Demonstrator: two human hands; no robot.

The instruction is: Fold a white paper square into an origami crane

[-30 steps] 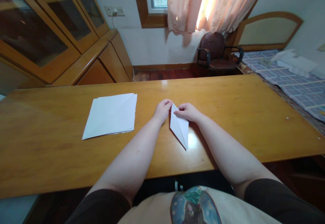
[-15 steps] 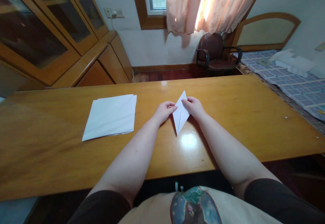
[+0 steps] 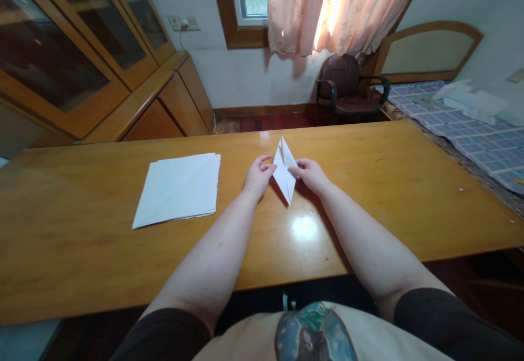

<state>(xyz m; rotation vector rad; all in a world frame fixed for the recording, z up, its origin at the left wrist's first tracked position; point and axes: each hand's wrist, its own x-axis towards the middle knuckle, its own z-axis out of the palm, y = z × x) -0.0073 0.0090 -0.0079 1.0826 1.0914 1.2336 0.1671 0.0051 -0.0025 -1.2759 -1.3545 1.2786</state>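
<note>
Near the middle of the frame, a folded white paper [image 3: 286, 181] forms a narrow diamond, its two slim tips pointing toward the top of the frame with a slit between them and its single lower tip pointing toward the bottom. The left hand [image 3: 256, 178] pinches its left edge lightly between thumb and fingers, one finger reaching out past the grip. The right hand [image 3: 313, 176] pinches the opposite edge, thumb on the face and fingers curled at the side, partly hidden. Gripping both side corners probably keeps the diamond steady and level, and leaves the slit and the centre crease in plain sight. The paper is held over the wooden table [image 3: 368, 203]; whether its underside touches the wood, I cannot tell. Left of centre, a stack of white sheets [image 3: 178, 189] lies flat, its edges slightly out of line, apart from both hands, perhaps so that it is within reach yet out of their way. Beyond the table, at upper right, stands a dark red armchair [image 3: 346, 83]
</note>
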